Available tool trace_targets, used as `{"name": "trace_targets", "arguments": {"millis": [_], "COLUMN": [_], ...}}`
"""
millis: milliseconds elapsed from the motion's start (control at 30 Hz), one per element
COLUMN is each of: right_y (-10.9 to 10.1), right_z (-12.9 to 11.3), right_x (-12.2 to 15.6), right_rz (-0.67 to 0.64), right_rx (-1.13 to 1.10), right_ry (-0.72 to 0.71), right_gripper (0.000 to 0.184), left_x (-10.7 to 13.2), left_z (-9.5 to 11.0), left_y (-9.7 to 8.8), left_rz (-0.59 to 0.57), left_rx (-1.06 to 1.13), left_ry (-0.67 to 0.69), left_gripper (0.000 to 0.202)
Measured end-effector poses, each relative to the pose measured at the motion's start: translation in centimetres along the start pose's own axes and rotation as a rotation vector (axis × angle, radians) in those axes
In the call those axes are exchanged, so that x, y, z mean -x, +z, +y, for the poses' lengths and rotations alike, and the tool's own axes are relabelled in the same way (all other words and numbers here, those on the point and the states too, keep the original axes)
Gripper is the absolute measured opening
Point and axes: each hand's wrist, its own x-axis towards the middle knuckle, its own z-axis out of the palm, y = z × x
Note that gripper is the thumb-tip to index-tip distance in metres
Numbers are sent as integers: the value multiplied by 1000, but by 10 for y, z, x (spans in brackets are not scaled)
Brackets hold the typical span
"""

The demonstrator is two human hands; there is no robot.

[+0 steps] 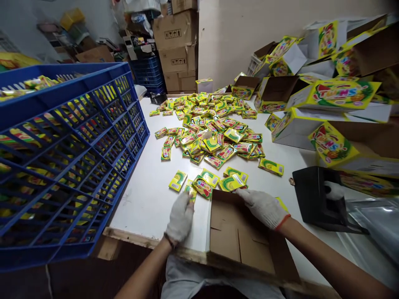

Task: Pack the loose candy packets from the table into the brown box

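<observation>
Both my hands wear white knit gloves. My left hand (pixel 181 216) rests on the white table (pixel 146 199) with its fingertips on a small yellow-green sachet (pixel 190 192). My right hand (pixel 263 206) lies on the far edge of an open brown cardboard box (pixel 240 236) that sits at the table's near edge. Just beyond the box lie a few loose sachets (pixel 232 180). A large heap of the same yellow-green sachets (pixel 212 133) covers the middle of the table.
A blue plastic crate (pixel 62 166) holding sachets stands tilted at the left. Printed yellow display cartons (pixel 339 93) are piled at the right. A black holder (pixel 314 197) and clear plastic film (pixel 374 224) lie at the right. Brown cartons (pixel 176 45) are stacked at the back.
</observation>
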Motion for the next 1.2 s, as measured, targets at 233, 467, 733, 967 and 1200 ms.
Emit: {"name": "trace_targets", "arguments": {"millis": [233,467,733,967,1200], "right_y": [-13,-2,-22,-60,-49], "right_z": [-4,-5,-7,-76,-81], "right_x": [-8,-10,-5,-32,-29], "right_rz": [89,116,417,308,340], "right_rx": [67,85,-269,-1005,-1286], "right_ry": [-106,-130,-148,-111,-41], "right_gripper": [47,42,32,46,42], "left_x": [-115,-116,-103,-73,-36], "left_z": [25,24,36,77,79], "left_y": [-4,-9,-18,-11,-19], "left_rz": [-450,-480,-142,141,-27], "left_rx": [-719,-721,-459,59,477], "left_ry": [469,530,369,356,130], "left_gripper": [69,52,42,55,41]}}
